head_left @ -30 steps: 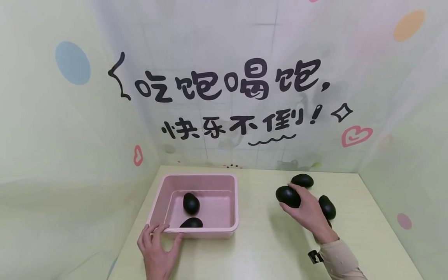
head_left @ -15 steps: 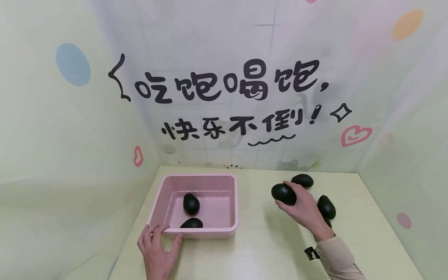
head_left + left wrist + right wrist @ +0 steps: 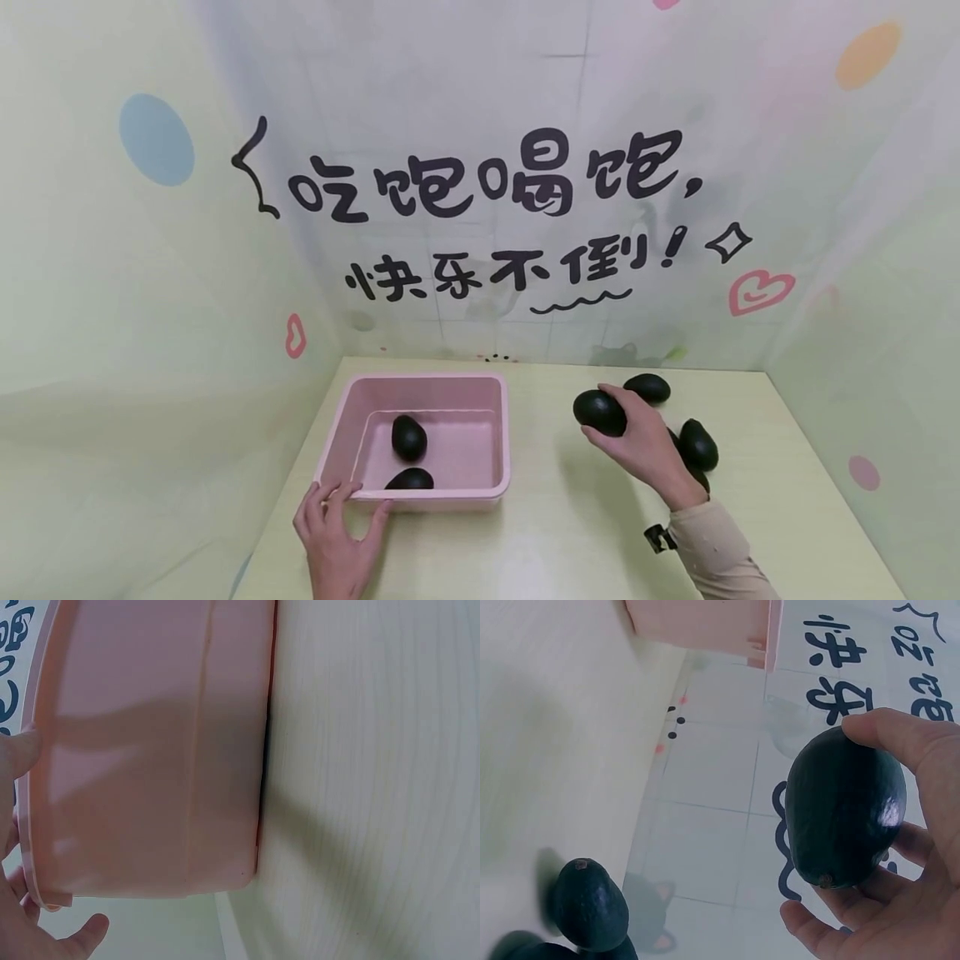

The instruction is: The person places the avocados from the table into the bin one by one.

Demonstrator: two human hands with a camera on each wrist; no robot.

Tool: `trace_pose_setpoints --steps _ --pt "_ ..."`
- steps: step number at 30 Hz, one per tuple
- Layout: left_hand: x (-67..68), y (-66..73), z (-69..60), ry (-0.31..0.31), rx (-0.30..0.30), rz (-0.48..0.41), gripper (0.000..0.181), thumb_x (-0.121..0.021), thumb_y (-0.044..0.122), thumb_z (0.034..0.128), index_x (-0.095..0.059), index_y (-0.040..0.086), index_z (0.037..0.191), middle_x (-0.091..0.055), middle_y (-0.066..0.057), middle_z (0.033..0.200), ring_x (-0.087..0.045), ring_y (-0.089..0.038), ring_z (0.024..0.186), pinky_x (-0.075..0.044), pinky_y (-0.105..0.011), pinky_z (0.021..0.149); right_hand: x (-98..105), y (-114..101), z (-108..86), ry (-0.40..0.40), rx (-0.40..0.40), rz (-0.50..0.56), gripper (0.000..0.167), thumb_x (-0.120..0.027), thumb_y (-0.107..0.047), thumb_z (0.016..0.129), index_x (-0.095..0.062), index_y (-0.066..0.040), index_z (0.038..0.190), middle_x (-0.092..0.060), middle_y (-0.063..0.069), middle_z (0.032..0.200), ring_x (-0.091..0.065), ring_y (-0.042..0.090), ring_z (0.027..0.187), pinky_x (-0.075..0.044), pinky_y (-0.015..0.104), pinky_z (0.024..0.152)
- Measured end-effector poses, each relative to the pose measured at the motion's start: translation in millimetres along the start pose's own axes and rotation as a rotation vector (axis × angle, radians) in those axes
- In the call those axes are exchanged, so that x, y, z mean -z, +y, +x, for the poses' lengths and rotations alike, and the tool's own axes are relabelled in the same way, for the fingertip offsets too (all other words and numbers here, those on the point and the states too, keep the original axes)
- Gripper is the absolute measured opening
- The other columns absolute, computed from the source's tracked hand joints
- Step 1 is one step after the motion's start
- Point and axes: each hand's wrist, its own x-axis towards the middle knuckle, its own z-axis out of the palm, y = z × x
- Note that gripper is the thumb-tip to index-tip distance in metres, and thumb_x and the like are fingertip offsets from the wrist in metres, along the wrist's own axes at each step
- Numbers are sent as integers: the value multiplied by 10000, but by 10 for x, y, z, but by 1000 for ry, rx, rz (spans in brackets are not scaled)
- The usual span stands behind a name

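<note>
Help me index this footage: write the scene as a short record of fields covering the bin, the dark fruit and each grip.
Left grip: holding the near-left corner of the pink bin
Right grip: around the held fruit, above the table
Fruit in bin: two; farther fruit in full view, nearer fruit partly behind the near wall
Fruit on table: at least three; back fruit, right fruit, half-hidden fruit
Fruit look: dark, smooth, oval
Backdrop: pale, with black lettering
</note>
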Motion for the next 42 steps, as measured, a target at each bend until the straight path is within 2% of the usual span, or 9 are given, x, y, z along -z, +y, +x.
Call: trace_pose_setpoints --steps 11,21,28,42 --pt "14 27 -4 -25 33 1 536 -942 211 731 -686 32 1167 -531 -246 1355 -318 -523 1463 -398 -786 1035 1 -65 38 4 18 -9 691 -854 -305 893 -588 -45 1476 -656 183 1438 -637 385 1301 -563 586 1050" --pt "-15 21 -22 -9 20 -11 546 -938 206 717 -688 11 1162 -526 -267 1347 -328 -539 1448 -395 -777 1034 -14 -156 74 2 48 5 692 -868 -303 879 -601 -52 1466 -666 166 1427 -644 371 1302 -570 569 1047" --pt "-10 24 -14 -33 59 17 535 -942 214 730 -679 43 1162 -520 -240 1365 -318 -515 1469 -414 -785 1040 -11 -261 118 -21 70 -5 699 -853 -324 890 -591 -38 1472 -652 175 1449 -623 377 1340 -553 572 1090" --pt "4 29 4 -15 26 0 546 -945 214 723 -686 43 1171 -524 -245 1367 -331 -510 1454 -394 -797 1049 -50 -300 116 -10 114 -25 665 -858 -275 891 -607 -33 1456 -669 178 1424 -633 384 1326 -556 571 1082"
